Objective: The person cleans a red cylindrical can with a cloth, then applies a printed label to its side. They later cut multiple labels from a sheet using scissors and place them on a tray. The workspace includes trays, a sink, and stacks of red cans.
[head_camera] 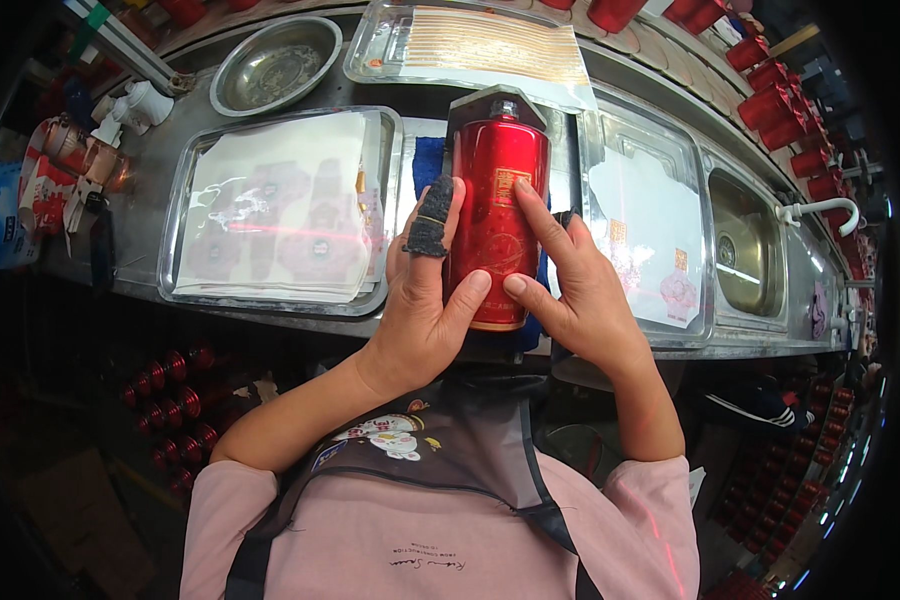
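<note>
Between both hands a glossy red bottle point(487, 240) with gold decoration lies with its clear neck pointing away from me. My left hand point(427, 300) holds its left side, the thumb on the lower front; a dark cloth wrap with a band covers one finger. My right hand point(577, 285) grips the right side, one fingertip at the gold square emblem point(504, 187) and the thumb near the bottle's lower end. A dark angular rest point(461, 109) stands behind the bottle's neck. Blue cloth point(427, 161) shows beneath. The undersides of the hands are hidden.
Left, a metal tray point(169, 262) holds printed transfer sheets; right, a clear tray point(705, 300) holds another sheet. Beyond are a metal bowl point(276, 66) and a tray point(356, 64) with gold-striped sheets. A sink point(746, 247) with a white faucet point(825, 208) is far right. Red bottles line the back.
</note>
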`<state>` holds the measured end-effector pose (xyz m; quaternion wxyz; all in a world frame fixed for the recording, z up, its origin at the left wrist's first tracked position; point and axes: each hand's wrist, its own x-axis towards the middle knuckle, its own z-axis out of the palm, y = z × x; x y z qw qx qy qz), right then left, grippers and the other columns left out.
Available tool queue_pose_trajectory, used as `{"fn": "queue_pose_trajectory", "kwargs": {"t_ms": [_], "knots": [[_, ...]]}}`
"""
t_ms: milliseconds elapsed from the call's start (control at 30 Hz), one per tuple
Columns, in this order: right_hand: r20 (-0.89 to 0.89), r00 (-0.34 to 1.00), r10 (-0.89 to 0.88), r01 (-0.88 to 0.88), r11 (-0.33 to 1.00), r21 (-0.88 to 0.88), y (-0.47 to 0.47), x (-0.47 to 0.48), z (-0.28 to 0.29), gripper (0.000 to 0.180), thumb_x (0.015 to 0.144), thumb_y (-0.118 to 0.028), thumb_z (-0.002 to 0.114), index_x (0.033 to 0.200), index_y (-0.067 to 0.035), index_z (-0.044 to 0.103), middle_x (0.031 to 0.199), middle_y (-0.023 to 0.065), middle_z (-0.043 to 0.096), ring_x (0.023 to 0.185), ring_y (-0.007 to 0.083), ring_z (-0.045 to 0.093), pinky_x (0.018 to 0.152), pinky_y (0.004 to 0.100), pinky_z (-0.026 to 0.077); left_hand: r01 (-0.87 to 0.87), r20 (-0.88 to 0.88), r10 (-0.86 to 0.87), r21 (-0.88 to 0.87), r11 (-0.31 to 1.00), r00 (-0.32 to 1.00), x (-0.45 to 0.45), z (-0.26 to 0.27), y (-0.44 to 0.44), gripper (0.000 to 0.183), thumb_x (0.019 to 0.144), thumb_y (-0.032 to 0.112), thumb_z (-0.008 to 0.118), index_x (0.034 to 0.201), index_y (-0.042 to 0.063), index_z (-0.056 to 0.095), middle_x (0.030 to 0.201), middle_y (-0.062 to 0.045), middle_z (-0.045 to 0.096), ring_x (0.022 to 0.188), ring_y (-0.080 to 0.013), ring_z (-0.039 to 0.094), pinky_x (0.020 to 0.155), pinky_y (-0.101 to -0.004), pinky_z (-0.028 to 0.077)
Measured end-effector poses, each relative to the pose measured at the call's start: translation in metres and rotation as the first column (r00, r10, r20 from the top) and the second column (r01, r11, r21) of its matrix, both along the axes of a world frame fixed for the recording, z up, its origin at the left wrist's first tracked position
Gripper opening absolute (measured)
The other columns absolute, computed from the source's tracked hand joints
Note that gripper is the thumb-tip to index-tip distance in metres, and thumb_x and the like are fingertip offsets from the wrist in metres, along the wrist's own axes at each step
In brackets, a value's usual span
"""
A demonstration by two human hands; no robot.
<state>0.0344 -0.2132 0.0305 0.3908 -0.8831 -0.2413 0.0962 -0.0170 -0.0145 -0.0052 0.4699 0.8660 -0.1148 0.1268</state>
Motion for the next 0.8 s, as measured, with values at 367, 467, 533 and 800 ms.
{"fn": "queue_pose_trajectory", "kwargs": {"t_ms": [367, 467, 533, 800], "knots": [[-0.002, 1.0, -0.02, 0.02, 0.989, 0.144, 0.0, 0.002, -0.01, 0.078, 0.09, -0.031, 0.065, 0.156, -0.014, 0.029, 0.112, 0.0184, 0.053, 0.099, 0.0311, 0.054, 0.089, 0.0392, 0.044, 0.014, -0.058, -0.031, -0.276, 0.961, 0.998, 0.001, -0.005, 0.002, 0.067, 0.099, 0.015, 0.054, 0.154, -0.003, 0.019, 0.157, -0.022, 0.03, 0.147, -0.0338, 0.027, 0.118, -0.0418, 0.021], [-0.064, 0.994, -0.083, 0.1, 0.939, 0.33, -0.004, 0.007, -0.031, 0.07, 0.096, -0.032, 0.059, 0.152, 0.0, 0.03, 0.149, 0.023, 0.043, 0.136, 0.033, 0.046, 0.11, 0.0365, 0.036, -0.032, -0.164, -0.083, -0.595, 0.803, 0.983, 0.005, -0.007, 0.005, 0.062, 0.104, 0.017, 0.05, 0.152, -0.003, 0.017, 0.157, -0.024, 0.03, 0.148, -0.0282, 0.026, 0.117, -0.0369, 0.027], [-0.304, 0.949, -0.078, 0.196, 0.904, 0.379, -0.008, 0.007, -0.035, 0.067, 0.097, -0.033, 0.058, 0.15, 0.0, 0.034, 0.148, 0.0222, 0.045, 0.136, 0.0318, 0.045, 0.109, 0.0372, 0.037, -0.048, -0.193, -0.11, -0.665, 0.745, 0.975, 0.011, -0.01, 0.007, 0.062, 0.103, 0.018, 0.052, 0.151, -0.003, 0.02, 0.156, -0.024, 0.03, 0.147, -0.0276, 0.027, 0.117, -0.0367, 0.028], [-0.439, 0.896, -0.061, 0.283, 0.841, 0.461, -0.005, 0.009, -0.04, 0.062, 0.093, -0.03, 0.067, 0.142, 0.001, 0.045, 0.137, 0.0172, 0.053, 0.128, 0.0238, 0.05, 0.101, 0.0344, 0.045, -0.017, -0.175, -0.173, -0.748, 0.663, 0.969, 0.017, -0.014, 0.004, 0.06, 0.1, 0.014, 0.058, 0.148, -0.003, 0.026, 0.156, -0.019, 0.034, 0.146, -0.024, 0.03, 0.116, -0.0356, 0.03]]}}
